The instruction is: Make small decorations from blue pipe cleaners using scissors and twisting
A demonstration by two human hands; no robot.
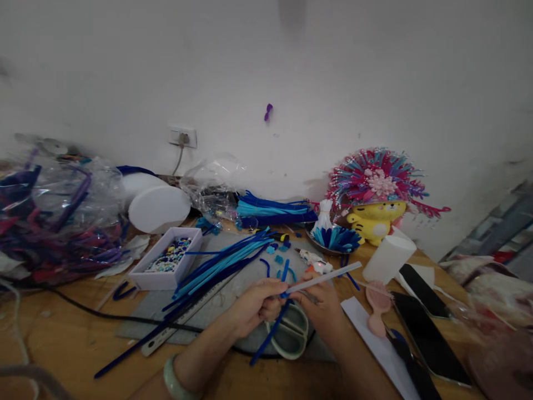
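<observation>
Fuzzy bright-blue chenille stem [267, 340] is lower centre of frame, long axis steeply diagonal: one end up and slightly right, other down-left over pale-green scissor handles [296, 351]. Left hand [262, 303] pinches it, thumb on fingers. Translucent white straight rod [327, 278] crosses at the pinch, far end pointing right and slightly up. Right hand [318, 303] curled at the rod; can't tell if it's gripping.
</observation>
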